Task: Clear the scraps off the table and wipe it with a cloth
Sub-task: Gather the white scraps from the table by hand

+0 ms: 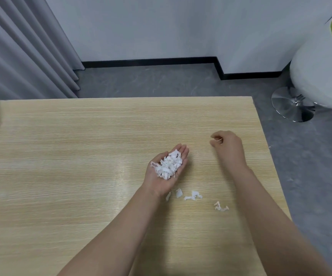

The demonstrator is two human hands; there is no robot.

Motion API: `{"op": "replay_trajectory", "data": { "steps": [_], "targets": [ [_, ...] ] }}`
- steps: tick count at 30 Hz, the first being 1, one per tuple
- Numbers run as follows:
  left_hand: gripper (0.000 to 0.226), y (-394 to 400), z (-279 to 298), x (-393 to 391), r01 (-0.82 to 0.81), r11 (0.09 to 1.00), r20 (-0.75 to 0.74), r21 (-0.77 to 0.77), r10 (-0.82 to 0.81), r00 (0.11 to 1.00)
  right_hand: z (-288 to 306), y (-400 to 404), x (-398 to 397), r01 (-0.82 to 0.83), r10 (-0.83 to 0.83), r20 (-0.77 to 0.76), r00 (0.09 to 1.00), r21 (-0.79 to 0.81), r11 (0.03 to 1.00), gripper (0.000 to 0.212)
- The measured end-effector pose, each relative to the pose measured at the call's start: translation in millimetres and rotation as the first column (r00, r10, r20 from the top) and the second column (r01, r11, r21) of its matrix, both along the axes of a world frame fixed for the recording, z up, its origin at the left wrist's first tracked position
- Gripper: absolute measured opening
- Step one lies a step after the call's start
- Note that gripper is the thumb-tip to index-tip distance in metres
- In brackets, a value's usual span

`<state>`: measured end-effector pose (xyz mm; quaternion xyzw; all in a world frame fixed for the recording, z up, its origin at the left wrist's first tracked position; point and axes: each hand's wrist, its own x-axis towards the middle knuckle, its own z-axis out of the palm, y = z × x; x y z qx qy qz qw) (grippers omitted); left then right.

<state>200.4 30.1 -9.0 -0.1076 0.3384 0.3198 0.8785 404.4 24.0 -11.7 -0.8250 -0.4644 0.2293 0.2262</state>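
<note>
The left hand (166,168) lies palm up just above the bench (81,156), its grip wide and flat, fingers straight — it serves as a tray, and a heap of white paper scraps (168,165) rests loose in the palm, probably so that the other hand is free to gather. The right hand (228,145) is held beyond and to the right of that open palm, knuckles up, its grip narrow: thumb and forefinger are pinched together on what looks like a small pale scrap (219,139), though the piece is too small to be sure of. On the near side of the left wrist a few loose scraps (193,195) are left on the bench, and a further small cluster (221,207) lies nearer the person than the right grip, below its forearm. No cloth is in view, so the wiping seems not yet begun. No brand, label or writing can be read anywhere.
</note>
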Motion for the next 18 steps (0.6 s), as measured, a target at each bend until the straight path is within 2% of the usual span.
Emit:
{"op": "replay_trajectory", "data": {
  "steps": [6, 10, 14, 18],
  "targets": [
    [0.040, 2.8, -5.3, -1.2, -0.020, 1.000, 0.009, -0.012, 0.021, 1.000, -37.5, 24.5, 29.5, 0.146, -0.148, -0.012, 0.989, -0.108, 0.983, 0.022],
    [0.040, 2.2, -12.9, -6.4, -0.020, 0.999, -0.003, -0.034, 0.020, 1.000, -52.5, 31.2, 30.4, 0.114, -0.117, -0.026, 0.993, -0.105, 0.988, 0.019],
    [0.040, 1.4, -16.3, -13.7, -0.017, 0.999, -0.013, -0.044, 0.017, 1.000, -59.7, 32.8, 28.4, 0.085, -0.080, 0.048, 0.996, -0.092, 0.992, 0.010],
    [0.040, -3.3, -17.9, -20.8, -0.024, 0.999, -0.024, -0.042, 0.023, 0.999, -63.8, 31.8, 32.0, 0.000, 0.014, 0.130, 0.991, -0.103, 0.995, 0.019]
  ]
}}
